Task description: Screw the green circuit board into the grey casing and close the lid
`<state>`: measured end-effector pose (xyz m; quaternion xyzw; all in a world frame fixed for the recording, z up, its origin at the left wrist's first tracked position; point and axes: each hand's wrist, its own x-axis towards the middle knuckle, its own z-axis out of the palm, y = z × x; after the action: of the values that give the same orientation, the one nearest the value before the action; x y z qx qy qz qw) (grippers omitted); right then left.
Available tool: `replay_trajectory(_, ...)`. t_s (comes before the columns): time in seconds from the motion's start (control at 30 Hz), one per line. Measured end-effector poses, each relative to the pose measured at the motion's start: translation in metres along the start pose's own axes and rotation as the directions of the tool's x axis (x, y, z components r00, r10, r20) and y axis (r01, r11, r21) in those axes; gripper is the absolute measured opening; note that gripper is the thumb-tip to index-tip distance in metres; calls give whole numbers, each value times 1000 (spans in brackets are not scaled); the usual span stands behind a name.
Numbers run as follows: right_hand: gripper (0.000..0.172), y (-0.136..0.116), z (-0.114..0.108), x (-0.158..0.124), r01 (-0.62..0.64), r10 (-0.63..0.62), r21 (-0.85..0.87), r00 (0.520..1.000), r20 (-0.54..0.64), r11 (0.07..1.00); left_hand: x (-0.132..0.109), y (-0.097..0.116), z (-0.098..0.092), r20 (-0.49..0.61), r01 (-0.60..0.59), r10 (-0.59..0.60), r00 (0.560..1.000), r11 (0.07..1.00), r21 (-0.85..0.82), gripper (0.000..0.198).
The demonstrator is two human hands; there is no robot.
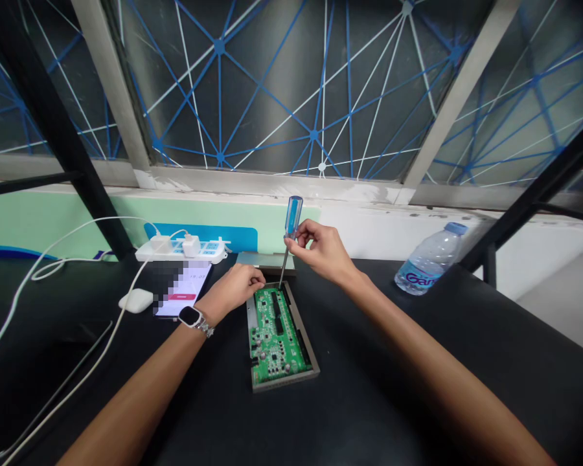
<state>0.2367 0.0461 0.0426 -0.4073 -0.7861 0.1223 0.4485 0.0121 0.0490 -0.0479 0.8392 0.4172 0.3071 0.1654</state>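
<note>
The right hand (318,249) pinches a blue-handled screwdriver (293,219) between thumb and fingers, the shaft slightly tilted, its tip down at the far end of a green circuit board (276,336). The board lies in a grey metal casing (284,383) on the black worktop (369,401). The left hand (238,289) lies on the casing's far end, fingers at its edge; whether it grips, I cannot tell. Left of the board are a phone (182,291), an earbud case (136,300) and a power strip (179,250) with white cables (78,259). A water bottle (430,259) lies to the right.
</note>
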Motion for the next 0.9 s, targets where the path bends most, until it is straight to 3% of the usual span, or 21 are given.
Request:
replay_trajectory(0.13, 26, 0, 8, -4, -38, 38, 7, 993, -111, 999, 0, 3, 0, -4, -6, 6, 1000, 999, 47, 18)
replay_trajectory(0.37, 29, 8, 15, -7, -80, 93, 101, 988, -126, 992, 0, 4, 3, 3, -17, 17, 1000, 999, 37, 17)
replay_trajectory(0.43, 52, 15, 23, -6, -144, 174, 195, 974, -144, 970, 0, 5, 3, -12, -31, 31, 999, 999, 25, 16)
replay_trajectory(0.47, 67, 18, 28, -5, -185, 225, 288, 967, -116, 940, 0, 6, 3, -18, -37, 37, 999, 999, 27, 15)
replay_trajectory(0.5, 68, 21, 34, -5, -254, 283, 406, 959, -13, 878, 0, 7, 3, -22, -41, 42, 999, 998, 38, 15)
replay_trajectory(0.57, 50, 22, 44, -4, -378, 356, 594, 921, 161, 710, 0, 9, 3, -18, -45, 47, 999, 996, 81, 16)
replay_trajectory(0.63, 43, 16, 50, -3, -336, 390, 699, 916, 87, 632, 0, 11, 3, -7, -42, 43, 999, 991, 131, 17)
replay_trajectory(0.73, 38, 0, 47, -2, -193, 306, 774, 952, 0, 603, 1, 14, 2, 24, -37, 33, 999, 982, 183, 19)
replay_trajectory(0.9, 30, -12, 45, -6, -111, 209, 820, 978, -11, 562, 1, 16, -3, 88, -45, 28, 996, 980, 193, 20)
